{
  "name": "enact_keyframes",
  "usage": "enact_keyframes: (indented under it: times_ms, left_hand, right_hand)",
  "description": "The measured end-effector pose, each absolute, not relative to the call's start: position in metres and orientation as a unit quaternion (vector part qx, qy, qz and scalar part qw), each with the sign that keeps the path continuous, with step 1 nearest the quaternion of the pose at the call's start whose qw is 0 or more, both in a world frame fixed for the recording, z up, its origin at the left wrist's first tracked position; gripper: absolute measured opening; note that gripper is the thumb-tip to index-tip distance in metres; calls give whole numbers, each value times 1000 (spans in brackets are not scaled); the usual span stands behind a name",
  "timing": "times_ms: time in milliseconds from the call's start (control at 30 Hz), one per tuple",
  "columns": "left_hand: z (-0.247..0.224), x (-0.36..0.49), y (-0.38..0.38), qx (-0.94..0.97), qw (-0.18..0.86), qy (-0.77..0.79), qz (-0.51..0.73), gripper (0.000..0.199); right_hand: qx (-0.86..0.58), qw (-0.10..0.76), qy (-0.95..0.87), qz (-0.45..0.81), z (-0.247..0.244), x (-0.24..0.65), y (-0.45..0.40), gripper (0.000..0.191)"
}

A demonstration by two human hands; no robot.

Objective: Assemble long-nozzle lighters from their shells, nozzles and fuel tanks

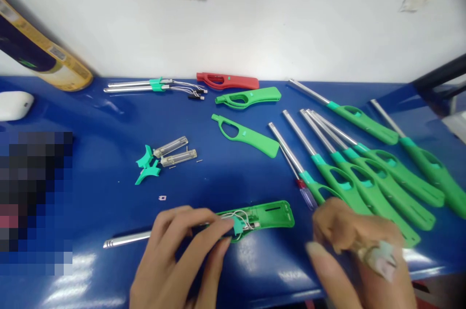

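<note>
My left hand [185, 255] is closed on an open green lighter casing half [278, 214] near the table's front. A teal trigger [237, 225], white wires [238, 214] and small inner parts lie in the casing, and a metal lighter tube [127, 239] sticks out left past my fingers. My right hand [357, 246] is blurred, its thumb apart from the curled fingers. A pale thing [380, 258] shows at those fingers; I cannot make out whether it is worn or held. A screwdriver [307, 194] with a red and clear purple handle lies just beyond that hand.
Several assembled green lighters [367, 187] lie to the right. Further back are a red casing half [233, 81], green casing halves [251, 137] and two wired tubes [138, 87]. Clear fuel tanks [178, 157], teal triggers [147, 173] and a pink clip [162, 198] lie left of centre.
</note>
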State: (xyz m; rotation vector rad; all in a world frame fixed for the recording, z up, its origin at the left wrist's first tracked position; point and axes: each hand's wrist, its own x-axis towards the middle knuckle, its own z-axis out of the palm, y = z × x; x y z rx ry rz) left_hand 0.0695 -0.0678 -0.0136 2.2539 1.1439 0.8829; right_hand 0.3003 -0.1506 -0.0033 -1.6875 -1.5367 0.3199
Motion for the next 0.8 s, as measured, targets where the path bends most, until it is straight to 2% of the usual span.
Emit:
enact_keyframes:
  times_ms: [67,167,233,500,667,800]
  left_hand:
    - [-23,69,-63,859,181,373,302,37]
    - [-33,69,-60,882,169,348,269,41]
    - [-36,71,-59,886,172,349,251,39]
    - [-40,72,-59,889,182,343,241,30]
    - [-40,72,-60,884,192,342,254,28]
    - [-41,70,-61,876,217,347,256,28]
  right_hand:
    - [-646,368,-656,128,-4,306,-141,24]
    - [-588,278,-737,185,-2,314,-123,22]
    - [-560,248,-761,213,0,316,-111,20]
    - [-515,183,-820,170,-8,310,-94,27]
    - [-506,187,-827,156,-10,309,-93,30]
    - [-471,190,-856,99,-11,307,-89,31]
